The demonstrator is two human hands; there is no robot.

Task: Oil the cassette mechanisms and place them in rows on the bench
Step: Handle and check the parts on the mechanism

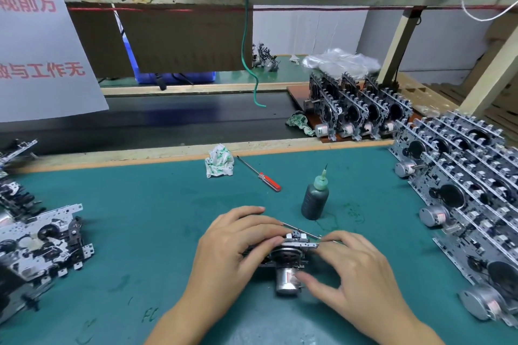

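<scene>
Silver metal cassette mechanism (286, 253) near the green tabletop's (140, 218) front edge, gripped by left hand (238, 244) and right hand (353, 269), fingers curled around it; dark oil bottle (315, 199) stands just behind.

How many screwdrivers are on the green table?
1. A red-handled screwdriver lies on the green mat, left of the oil bottle. A thin metal rod by the hands might be another tool; I cannot tell.

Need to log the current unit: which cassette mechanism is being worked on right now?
The cassette mechanism at bench centre, gripped by the left hand and right hand. The others sit untouched, stacked at left and lined in rows at right.
</scene>
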